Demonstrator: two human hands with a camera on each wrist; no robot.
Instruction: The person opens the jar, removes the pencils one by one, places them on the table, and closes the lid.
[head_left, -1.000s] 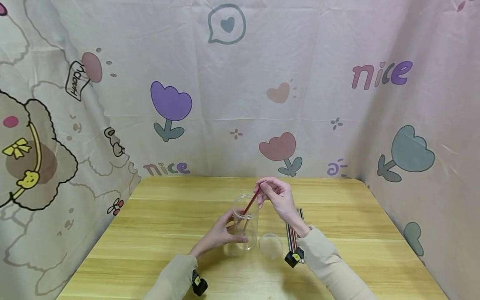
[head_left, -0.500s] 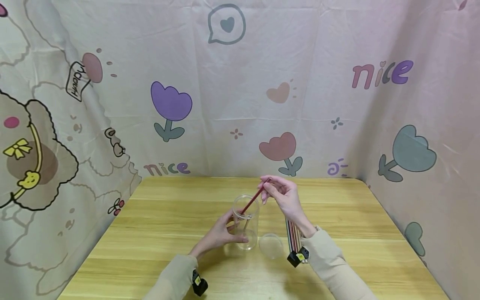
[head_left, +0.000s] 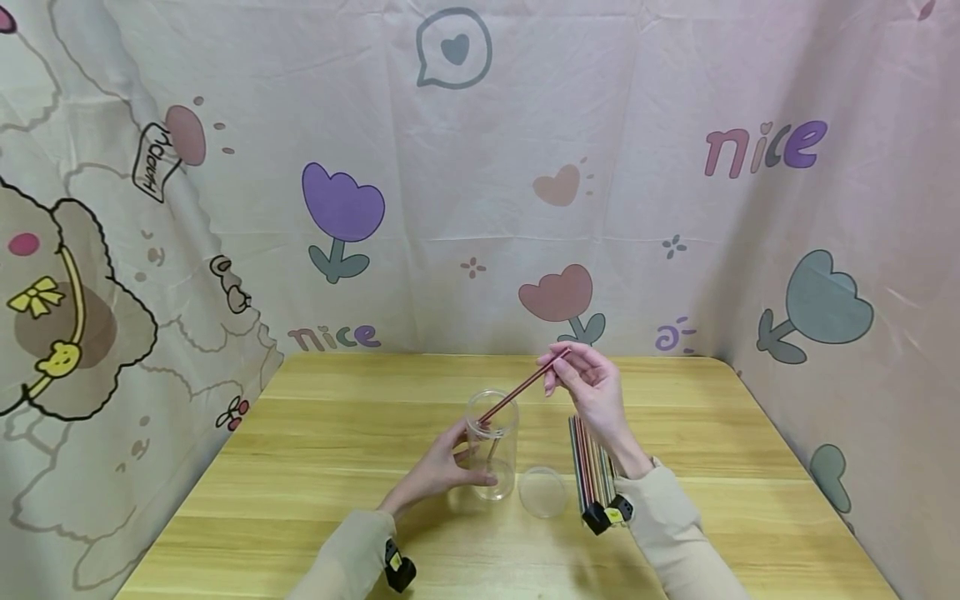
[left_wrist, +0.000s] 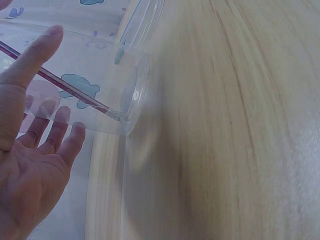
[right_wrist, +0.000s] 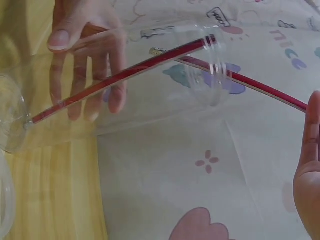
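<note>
A clear cylindrical jar (head_left: 504, 477) stands on the table, its mouth uncovered. My left hand (head_left: 437, 471) holds it low on its left side, thumb in front and fingers behind. Inside leans one dark red pencil (right_wrist: 125, 74), its lower end at the jar's bottom. My right hand (head_left: 594, 398), up and to the right of the jar, pinches a second dark red pencil (head_left: 527, 384) near its upper end. That pencil slants down to the left, and its lower end lies within the jar's mouth. In the right wrist view only part of the right hand shows.
A round clear lid (head_left: 542, 492) lies flat just right of the jar. Several coloured pencils (head_left: 588, 458) lie side by side farther right, partly under the right wrist and its camera (head_left: 606, 514). The wooden table (head_left: 337, 417) ends at a printed cloth behind.
My right hand has moved right and slightly up, and the pencil it pinches leans more toward flat. More of the pencils on the table shows. The left hand and jar stay put.
</note>
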